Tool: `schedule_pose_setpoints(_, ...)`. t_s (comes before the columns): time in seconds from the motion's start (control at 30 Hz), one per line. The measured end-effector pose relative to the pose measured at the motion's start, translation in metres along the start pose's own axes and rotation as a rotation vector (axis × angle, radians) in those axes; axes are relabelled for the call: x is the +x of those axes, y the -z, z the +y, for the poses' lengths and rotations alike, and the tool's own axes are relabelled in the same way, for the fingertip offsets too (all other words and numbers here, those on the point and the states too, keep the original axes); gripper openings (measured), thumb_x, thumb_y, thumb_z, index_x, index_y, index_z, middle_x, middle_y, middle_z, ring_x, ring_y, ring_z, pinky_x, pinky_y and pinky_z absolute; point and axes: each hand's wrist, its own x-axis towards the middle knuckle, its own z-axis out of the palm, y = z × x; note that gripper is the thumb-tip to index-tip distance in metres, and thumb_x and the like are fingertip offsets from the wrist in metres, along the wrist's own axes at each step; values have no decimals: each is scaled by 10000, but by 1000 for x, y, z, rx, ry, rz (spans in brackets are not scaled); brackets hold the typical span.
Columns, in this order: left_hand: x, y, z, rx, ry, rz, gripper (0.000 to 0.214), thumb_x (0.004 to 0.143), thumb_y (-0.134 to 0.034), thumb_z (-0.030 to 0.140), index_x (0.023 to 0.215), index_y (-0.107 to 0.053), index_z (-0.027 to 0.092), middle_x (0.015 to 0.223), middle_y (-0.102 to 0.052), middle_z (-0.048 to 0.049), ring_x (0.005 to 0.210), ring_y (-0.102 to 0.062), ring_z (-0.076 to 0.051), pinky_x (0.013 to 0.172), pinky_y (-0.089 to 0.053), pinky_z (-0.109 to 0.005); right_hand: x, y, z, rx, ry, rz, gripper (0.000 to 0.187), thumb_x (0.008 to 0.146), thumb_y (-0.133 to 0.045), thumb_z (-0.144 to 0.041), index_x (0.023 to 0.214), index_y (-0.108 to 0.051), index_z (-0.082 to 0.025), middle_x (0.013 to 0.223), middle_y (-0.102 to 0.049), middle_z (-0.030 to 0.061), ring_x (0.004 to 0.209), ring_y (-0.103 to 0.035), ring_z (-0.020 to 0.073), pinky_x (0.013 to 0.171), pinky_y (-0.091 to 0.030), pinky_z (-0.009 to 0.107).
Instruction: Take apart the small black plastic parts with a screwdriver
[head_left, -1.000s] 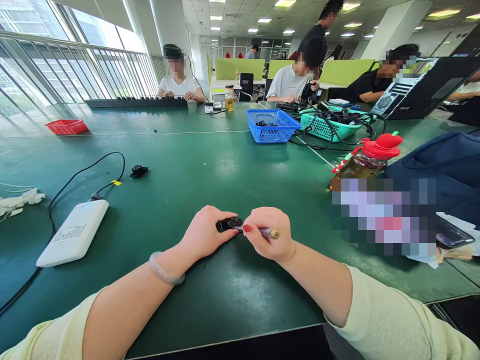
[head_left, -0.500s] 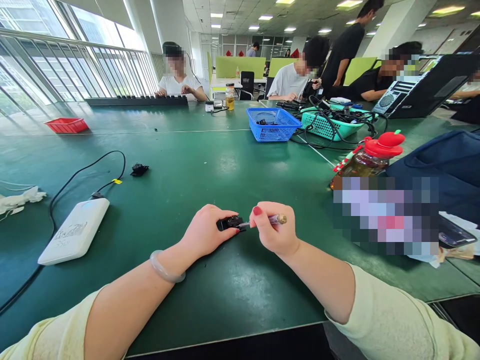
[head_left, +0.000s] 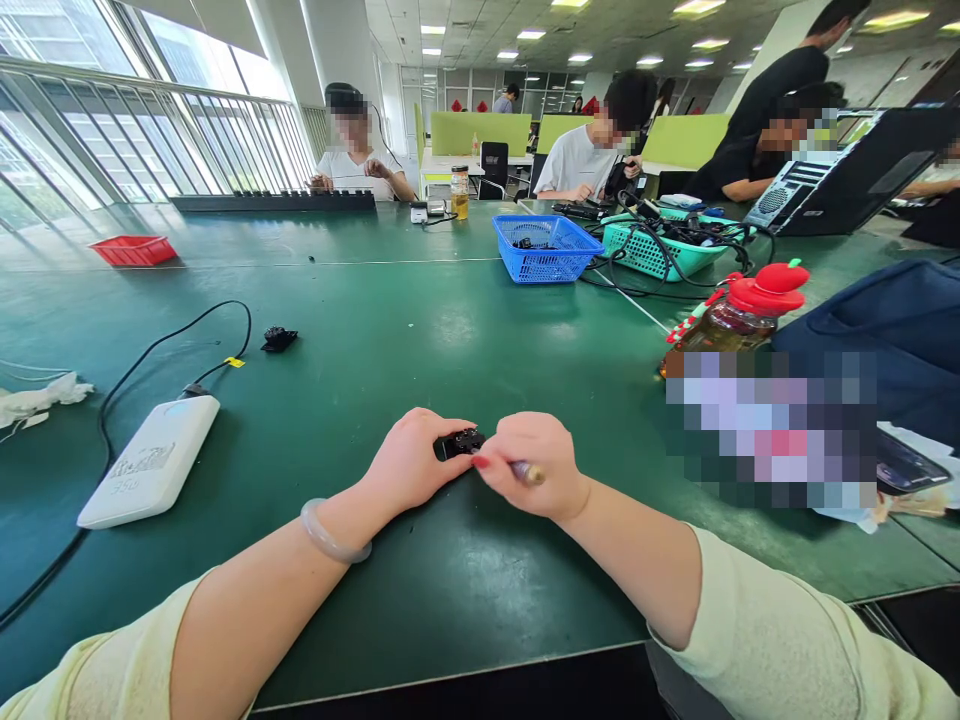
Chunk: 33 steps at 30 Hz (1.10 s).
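My left hand [head_left: 411, 462] is closed around a small black part [head_left: 457, 442] and presses it onto the green table [head_left: 390, 340]. My right hand [head_left: 536, 477] is wrapped round a thin screwdriver [head_left: 525, 471] with a brass-coloured end. Its tip points left into the black part. The two hands almost touch. A pale bangle [head_left: 332, 537] sits on my left wrist.
A white power bank [head_left: 150, 460] with a black cable [head_left: 150, 355] lies at the left, another small black part [head_left: 278, 339] beyond it. A blue basket [head_left: 545, 249], a green basket with cables [head_left: 660, 250] and a red-capped bottle [head_left: 739, 315] stand further back and right. People sit at the far side.
My right hand has rolled back down over the screwdriver, lowering its brass end towards the table. The left hand and black part stay in place. A standing person in black moved right.
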Motion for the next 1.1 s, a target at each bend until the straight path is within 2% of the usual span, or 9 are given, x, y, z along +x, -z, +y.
schedule_pose_setpoints(0.13,0,1,1,11,16,-3,332,831,-724,372,1150,-778,296,997,-770,-34,1009,-645,-269,924,-518,-424,2,1,10,186,-510,183,668,984,-446,-630,486,-551,-197,456,-490,-5,439,-435,97,455,-330,263)
schedule_pose_setpoints(0.23,-1,2,2,1,67,-6,423,811,-740,387,1223,-745,296,1068,-754,-53,1051,-647,-279,934,-530,-433,4,0,18,276,-681,315,704,901,-480,-755,471,-550,-203,430,-448,-12,422,-404,101,436,-314,275)
schedule_pose_setpoints(0.5,0,1,2,-20,93,12,515,785,-762,366,1289,-687,284,1071,-746,-52,1054,-657,-282,944,-534,-433,8,1,14,214,-660,322,697,863,-510,-787,483,-567,-206,453,-468,-7,442,-403,104,442,-308,284)
schedule_pose_setpoints(0.63,0,1,3,-26,104,6,590,788,-763,352,1356,-629,262,1016,-749,-37,1061,-645,-280,973,-515,-443,9,3,19,163,-684,388,679,871,-520,-766,477,-557,-214,446,-443,-14,440,-394,107,452,-310,292)
schedule_pose_setpoints(0.77,-1,2,4,-24,104,-3,622,796,-757,346,1390,-593,255,1004,-746,-30,1063,-638,-275,977,-509,-446,10,6,20,205,-711,428,686,850,-535,-780,456,-535,-217,440,-432,-15,431,-378,106,446,-299,293)
schedule_pose_setpoints(0.83,-1,1,4,-25,94,5,615,797,-757,343,1383,-593,260,999,-744,-27,1055,-642,-272,973,-511,-446,10,5,18,238,-688,362,695,851,-529,-783,455,-534,-212,449,-448,-12,442,-394,107,455,-313,288)
schedule_pose_setpoints(1.0,-1,-2,1,-22,52,22,540,793,-759,328,1315,-633,268,999,-741,-31,1014,-655,-266,946,-526,-440,8,-1,15,219,-631,48,699,867,-517,-768,460,-513,-200,446,-390,-36,454,-361,92,462,-295,270)
schedule_pose_setpoints(1.1,-2,-3,-1,-19,44,28,532,787,-762,320,1302,-642,272,1001,-742,-33,1009,-656,-270,944,-531,-439,6,-4,18,202,-643,-17,654,874,-552,-717,477,-521,-199,459,-387,-42,470,-352,90,462,-278,261)
